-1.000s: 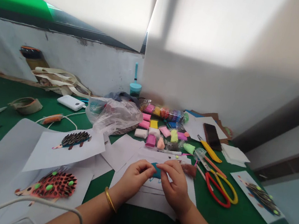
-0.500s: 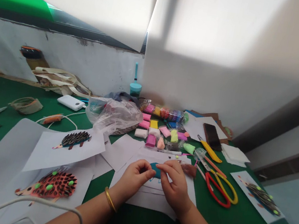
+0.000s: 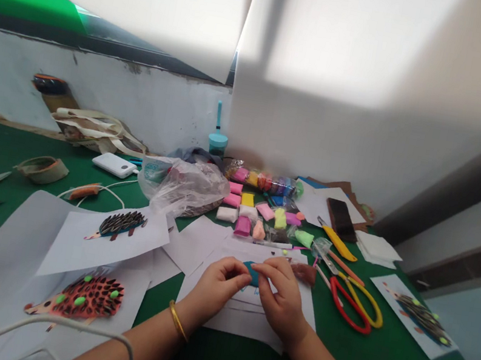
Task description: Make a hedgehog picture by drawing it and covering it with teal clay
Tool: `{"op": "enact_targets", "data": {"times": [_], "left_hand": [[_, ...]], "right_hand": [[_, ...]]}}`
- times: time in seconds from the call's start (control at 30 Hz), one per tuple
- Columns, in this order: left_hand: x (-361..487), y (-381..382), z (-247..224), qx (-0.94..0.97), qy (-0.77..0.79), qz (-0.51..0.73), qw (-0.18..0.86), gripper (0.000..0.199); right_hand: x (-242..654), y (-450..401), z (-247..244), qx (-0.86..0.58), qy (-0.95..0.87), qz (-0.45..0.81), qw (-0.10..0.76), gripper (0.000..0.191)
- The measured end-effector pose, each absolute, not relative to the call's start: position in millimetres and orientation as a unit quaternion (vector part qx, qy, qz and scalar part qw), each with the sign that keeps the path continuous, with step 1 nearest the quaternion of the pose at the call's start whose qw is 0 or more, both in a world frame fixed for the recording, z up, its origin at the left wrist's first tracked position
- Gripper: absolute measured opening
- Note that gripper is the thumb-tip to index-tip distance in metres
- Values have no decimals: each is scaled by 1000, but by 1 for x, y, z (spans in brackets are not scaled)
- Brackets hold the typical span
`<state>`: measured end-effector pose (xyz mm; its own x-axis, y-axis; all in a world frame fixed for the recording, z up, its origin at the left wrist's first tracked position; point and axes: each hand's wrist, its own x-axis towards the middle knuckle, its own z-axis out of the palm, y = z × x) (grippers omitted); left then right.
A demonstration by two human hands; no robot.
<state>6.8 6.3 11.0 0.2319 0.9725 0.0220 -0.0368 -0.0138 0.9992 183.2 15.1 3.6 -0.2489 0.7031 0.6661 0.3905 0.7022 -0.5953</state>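
Note:
Between my fingertips is a flat, rounded piece of blue modelling clay [image 3: 255, 273]. My left hand [image 3: 223, 281], a gold bangle at its wrist, pinches the clay's left edge with thumb and forefinger. The right edge is pinched by my right hand [image 3: 278, 297], whose fingers cover part of it. Below the hands lies white paper [image 3: 230, 320] with some blue drawn lines, partly hidden. Whether the clay touches the paper I cannot tell. A brown lump of clay in wrapping [image 3: 305, 273] lies just beyond my right hand.
Several clay packets [image 3: 242, 226] lie ahead, beside a clear plastic bag [image 3: 188, 186]. Red-and-yellow scissors [image 3: 351, 303], a yellow cutter [image 3: 340, 243] and a phone [image 3: 341, 219] are on the right. Hedgehog pictures [image 3: 82, 301] lie at left, where a white cable [image 3: 73, 325] crosses.

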Motion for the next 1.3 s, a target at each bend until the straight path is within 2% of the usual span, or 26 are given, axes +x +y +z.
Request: {"op": "enact_targets", "data": {"times": [0.13, 0.37, 0.73, 0.9, 1.1, 1.3], "left_hand": [[6, 6, 12, 555, 431, 445, 555, 31], [6, 6, 10, 545, 420, 454, 566, 25], [6, 6, 11, 533, 421, 464, 569, 26], [5, 5, 13, 563, 438, 455, 532, 38], [6, 6, 10, 556, 432, 462, 540, 27], [5, 6, 12, 571, 420, 452, 541, 26]], "right_hand": [[183, 15, 3, -354, -775, 157, 500, 24], [183, 14, 3, -355, -770, 160, 505, 24], [182, 13, 4, -355, -769, 161, 506, 25], [183, 13, 4, -358, -766, 166, 508, 26], [183, 14, 3, -355, -765, 167, 511, 26], [183, 11, 5, -352, -767, 171, 508, 27]]}}
